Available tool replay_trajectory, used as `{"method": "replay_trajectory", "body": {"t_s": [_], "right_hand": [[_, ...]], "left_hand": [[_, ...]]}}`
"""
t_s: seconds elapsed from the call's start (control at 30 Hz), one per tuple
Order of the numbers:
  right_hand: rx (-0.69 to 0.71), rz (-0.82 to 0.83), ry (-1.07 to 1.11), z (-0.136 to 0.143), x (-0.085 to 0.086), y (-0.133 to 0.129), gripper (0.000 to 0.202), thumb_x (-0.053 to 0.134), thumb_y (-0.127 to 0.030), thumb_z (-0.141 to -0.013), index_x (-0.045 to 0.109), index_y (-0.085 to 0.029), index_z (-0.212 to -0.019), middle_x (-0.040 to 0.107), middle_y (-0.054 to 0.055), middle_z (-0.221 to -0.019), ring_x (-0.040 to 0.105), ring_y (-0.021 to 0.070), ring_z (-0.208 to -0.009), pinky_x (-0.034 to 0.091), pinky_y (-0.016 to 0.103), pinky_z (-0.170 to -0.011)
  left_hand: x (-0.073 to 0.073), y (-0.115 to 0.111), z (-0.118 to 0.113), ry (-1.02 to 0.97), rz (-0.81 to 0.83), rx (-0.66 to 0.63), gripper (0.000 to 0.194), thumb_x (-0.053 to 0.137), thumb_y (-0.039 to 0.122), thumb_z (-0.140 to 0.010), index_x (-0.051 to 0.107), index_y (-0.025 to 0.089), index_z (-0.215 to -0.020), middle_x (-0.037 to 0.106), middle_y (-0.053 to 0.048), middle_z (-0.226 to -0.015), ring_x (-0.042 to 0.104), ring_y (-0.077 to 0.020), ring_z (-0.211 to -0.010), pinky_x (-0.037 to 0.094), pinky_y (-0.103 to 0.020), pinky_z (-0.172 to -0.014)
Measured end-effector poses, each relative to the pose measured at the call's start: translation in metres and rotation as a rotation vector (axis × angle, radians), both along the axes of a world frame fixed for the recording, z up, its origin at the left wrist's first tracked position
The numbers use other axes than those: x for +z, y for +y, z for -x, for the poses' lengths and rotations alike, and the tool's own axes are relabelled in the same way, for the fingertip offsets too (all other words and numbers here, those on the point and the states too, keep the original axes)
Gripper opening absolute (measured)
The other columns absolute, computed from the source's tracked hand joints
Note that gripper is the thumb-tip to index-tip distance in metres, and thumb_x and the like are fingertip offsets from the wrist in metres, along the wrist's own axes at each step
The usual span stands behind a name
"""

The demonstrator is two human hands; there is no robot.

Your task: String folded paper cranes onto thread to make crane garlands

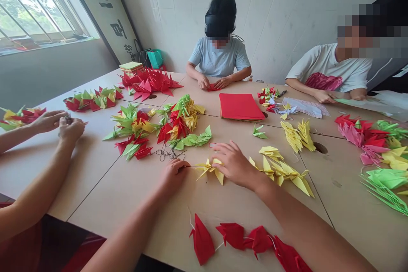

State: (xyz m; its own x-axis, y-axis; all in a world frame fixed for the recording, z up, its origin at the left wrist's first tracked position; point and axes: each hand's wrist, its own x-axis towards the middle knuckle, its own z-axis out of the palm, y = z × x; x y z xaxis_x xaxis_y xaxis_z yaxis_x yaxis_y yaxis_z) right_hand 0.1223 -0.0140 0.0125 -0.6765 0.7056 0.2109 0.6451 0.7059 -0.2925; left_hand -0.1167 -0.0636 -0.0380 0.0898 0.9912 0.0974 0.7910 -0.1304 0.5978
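My left hand (174,174) is closed on the table with a thin dark thread (193,166) at its fingertips. That thread runs right to a folded yellow paper crane (209,167). Over the crane's right side hovers my right hand (234,163), fingers spread; whether a fingertip touches the paper is hard to tell. More yellow cranes (285,172) lie beyond my right wrist. Nearer to me, several red paper cranes (232,234) are strung on a white string. A tangle of black thread (168,153) rests just past my left hand.
Mixed piles of folded cranes (178,121) lie ahead, near a stack of red paper (240,106). A co-worker's hands (68,125) work at left. Another person (219,57) folds red paper opposite; a third (334,68) sits at right. Red, pink and green cranes (366,136) lie right.
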Motion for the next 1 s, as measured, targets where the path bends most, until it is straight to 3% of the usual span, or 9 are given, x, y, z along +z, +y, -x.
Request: {"method": "replay_trajectory", "body": {"t_s": [0.13, 0.2, 0.3, 0.4, 0.53, 0.7, 0.9, 1.0], "right_hand": [[-0.219, -0.043, 0.158, -0.081, 0.007, -0.009, 0.026, 0.051, -0.036, -0.092, 0.066, -0.021, -0.107, 0.064, 0.009, -0.12, 0.053, 0.0232, -0.12, 0.042, 0.043, -0.103], [-0.378, -0.057, 0.209, -0.128, 0.004, -0.016, 0.03, 0.049, -0.041, -0.091, 0.065, -0.022, -0.106, 0.064, 0.01, -0.117, 0.057, 0.0241, -0.114, 0.046, 0.042, -0.098], [-0.61, -0.075, 0.253, -0.189, -0.01, -0.029, 0.035, 0.049, -0.049, -0.087, 0.065, -0.021, -0.102, 0.066, 0.012, -0.113, 0.062, 0.0292, -0.107, 0.048, 0.049, -0.094], [-0.729, -0.02, 0.283, -0.226, -0.033, -0.042, 0.039, 0.049, -0.053, -0.085, 0.064, -0.022, -0.104, 0.067, 0.012, -0.111, 0.063, 0.0293, -0.106, 0.052, 0.047, -0.09], [-0.784, 0.085, 0.344, -0.236, -0.065, -0.046, 0.04, 0.046, -0.05, -0.09, 0.059, -0.021, -0.114, 0.067, 0.012, -0.112, 0.066, 0.0236, -0.102, 0.057, 0.036, -0.079], [-0.792, 0.152, 0.381, -0.229, -0.089, -0.039, 0.031, 0.053, -0.037, -0.093, 0.058, -0.016, -0.115, 0.066, 0.007, -0.105, 0.066, 0.0172, -0.088, 0.056, 0.037, -0.076], [-0.827, 0.077, 0.375, -0.235, -0.091, -0.043, 0.022, 0.054, -0.034, -0.094, 0.061, -0.015, -0.102, 0.066, 0.003, -0.091, 0.063, 0.0121, -0.073, 0.055, 0.029, -0.066], [-0.81, -0.021, 0.371, -0.234, -0.085, -0.045, 0.024, 0.052, -0.036, -0.094, 0.061, -0.015, -0.103, 0.066, 0.003, -0.093, 0.064, 0.0128, -0.075, 0.055, 0.031, -0.067]], "left_hand": [[-0.001, 0.001, 0.001, -0.004, 0.01, 0.003, 0.024, 0.047, 0.028, -0.082, 0.07, 0.021, -0.082, 0.07, -0.004, -0.081, 0.063, -0.0201, -0.081, 0.049, -0.03, -0.074], [-0.001, 0.002, 0.001, -0.006, 0.011, 0.007, 0.025, 0.046, 0.032, -0.082, 0.07, 0.021, -0.081, 0.07, -0.004, -0.082, 0.064, -0.0208, -0.082, 0.049, -0.031, -0.075], [-0.001, 0.004, 0.0, -0.008, 0.012, 0.015, 0.027, 0.046, 0.037, -0.081, 0.069, 0.022, -0.082, 0.071, -0.003, -0.081, 0.064, -0.0214, -0.081, 0.049, -0.031, -0.074], [-0.001, 0.006, 0.0, -0.004, 0.01, 0.03, 0.029, 0.046, 0.041, -0.08, 0.069, 0.022, -0.081, 0.072, -0.003, -0.08, 0.065, -0.0217, -0.078, 0.049, -0.03, -0.072], [-0.001, 0.008, 0.0, 0.01, 0.001, 0.073, 0.032, 0.045, 0.043, -0.079, 0.069, 0.023, -0.081, 0.073, -0.002, -0.08, 0.065, -0.0205, -0.073, 0.049, -0.028, -0.068], [-0.004, 0.01, 0.001, 0.03, -0.002, 0.125, 0.033, 0.045, 0.045, -0.078, 0.069, 0.022, -0.081, 0.074, -0.002, -0.078, 0.065, -0.0195, -0.07, 0.05, -0.026, -0.065], [-0.008, 0.01, 0.003, 0.038, 0.0, 0.149, 0.033, 0.047, 0.046, -0.078, 0.07, 0.023, -0.083, 0.075, -0.002, -0.082, 0.067, -0.0204, -0.073, 0.05, -0.026, -0.065], [-0.01, 0.011, 0.004, 0.039, -0.001, 0.153, 0.032, 0.047, 0.045, -0.078, 0.07, 0.024, -0.083, 0.075, -0.002, -0.083, 0.067, -0.0204, -0.074, 0.051, -0.026, -0.065]]}}
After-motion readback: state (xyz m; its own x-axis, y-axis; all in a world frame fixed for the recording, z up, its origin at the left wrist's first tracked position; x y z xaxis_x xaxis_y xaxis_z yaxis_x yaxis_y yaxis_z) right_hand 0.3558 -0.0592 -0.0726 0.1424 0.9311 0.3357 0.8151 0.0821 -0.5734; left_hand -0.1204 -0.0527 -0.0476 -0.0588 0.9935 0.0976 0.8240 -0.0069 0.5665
